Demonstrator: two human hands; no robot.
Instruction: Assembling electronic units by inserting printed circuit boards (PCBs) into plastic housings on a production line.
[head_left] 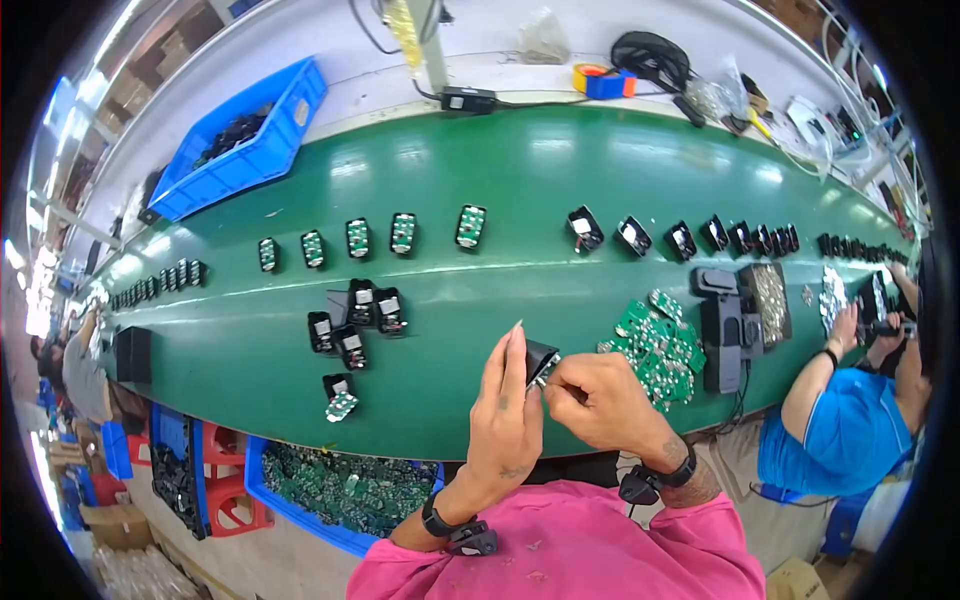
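Observation:
Close in front of me, my left hand [507, 425] holds a small black plastic housing [540, 358] between its long fingers and thumb, tilted over the bench. My right hand [610, 398] is closed in a pinch against the housing's right side, where a bit of green and silver shows. Whatever its fingertips grip is hidden. Right of that hand lies a loose heap of green circuit boards [655, 345]. To the left, several black housings [362, 305] stand in a cluster, and nearer me one housing has a board [341, 405] leaning out of it.
Across the green bench [530, 160] runs a row of housings, some with boards [404, 232], some without [634, 235]. A blue crate [240, 150] stands far left; a blue bin of boards [345, 490] sits below the edge. Dark grey equipment [722, 335] and a co-worker [840, 430] are at right.

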